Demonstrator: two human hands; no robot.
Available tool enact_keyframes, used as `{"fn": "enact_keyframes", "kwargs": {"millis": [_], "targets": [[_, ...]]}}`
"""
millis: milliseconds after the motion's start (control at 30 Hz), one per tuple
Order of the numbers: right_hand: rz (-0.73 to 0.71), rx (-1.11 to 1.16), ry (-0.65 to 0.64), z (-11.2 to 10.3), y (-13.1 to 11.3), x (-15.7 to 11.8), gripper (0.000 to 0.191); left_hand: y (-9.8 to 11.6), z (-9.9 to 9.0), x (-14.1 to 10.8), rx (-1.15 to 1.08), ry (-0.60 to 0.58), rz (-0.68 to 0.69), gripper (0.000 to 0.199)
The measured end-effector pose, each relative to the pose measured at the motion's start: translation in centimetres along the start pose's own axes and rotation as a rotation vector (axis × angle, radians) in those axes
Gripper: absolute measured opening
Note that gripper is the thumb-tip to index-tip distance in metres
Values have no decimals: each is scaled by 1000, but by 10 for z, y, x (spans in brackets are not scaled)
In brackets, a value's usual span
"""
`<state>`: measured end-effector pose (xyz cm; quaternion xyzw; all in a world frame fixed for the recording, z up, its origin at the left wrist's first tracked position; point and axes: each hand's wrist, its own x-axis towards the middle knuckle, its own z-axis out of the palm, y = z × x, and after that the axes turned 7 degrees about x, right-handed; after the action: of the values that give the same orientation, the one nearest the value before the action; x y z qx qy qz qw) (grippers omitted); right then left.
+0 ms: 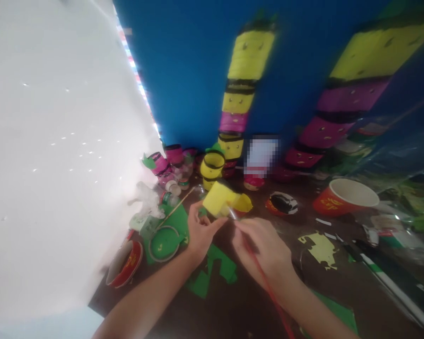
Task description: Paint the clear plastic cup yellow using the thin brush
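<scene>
In my left hand (202, 231) is a yellow cup-shaped piece (218, 197), its fingers closed round the near end. My right hand (263, 245) grips a red-handled brush (259, 270), whose pale metal collar and tip meet the yellow piece. Just behind the brush tip is a small container of yellow paint (243, 203). A container of black paint (283, 203) stands to the right. Green sheets (226, 263) lie below my hands, and a clear ring-shaped object (164, 243) rests on green material to the left.
Stacked yellow and pink painted cups (212, 165) stand at the back by a blue wall. A red paper cup (346, 197) is at the right, a cut red cup (125, 264) at the left. Yellow scraps (320, 248) lie on the dark table (212, 315).
</scene>
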<state>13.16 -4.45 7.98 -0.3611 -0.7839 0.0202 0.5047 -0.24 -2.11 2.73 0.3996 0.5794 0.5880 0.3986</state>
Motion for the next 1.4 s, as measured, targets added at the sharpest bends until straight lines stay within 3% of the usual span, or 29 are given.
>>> {"fn": "enact_keyframes", "kwargs": {"millis": [133, 367, 667, 867, 967, 1100, 1300, 1400], "targets": [[35, 126, -73, 1, -3, -2, 18, 0, 1, 0, 7, 31, -15, 54], [12, 2, 55, -4, 0, 2, 25, 1, 0, -1, 0, 9, -16, 57], [-22, 120, -131, 5, -5, -5, 19, -1, 0, 0, 17, 13, -9, 54], [-72, 23, 4, 1, -4, -2, 27, -1, 0, 0, 11, 14, -1, 55], [-57, 3, -45, 4, -3, -4, 24, -1, 0, 0, 11, 8, -7, 54], [-18, 136, -130, 8, -7, -8, 19, -2, 0, 0, -6, 3, -5, 54], [-7, 60, 3, 4, -5, -5, 26, -3, 0, 1, 11, 4, 12, 54], [5, 52, -39, 4, -4, -5, 24, -3, 0, 1, 15, 3, 12, 54]]}}
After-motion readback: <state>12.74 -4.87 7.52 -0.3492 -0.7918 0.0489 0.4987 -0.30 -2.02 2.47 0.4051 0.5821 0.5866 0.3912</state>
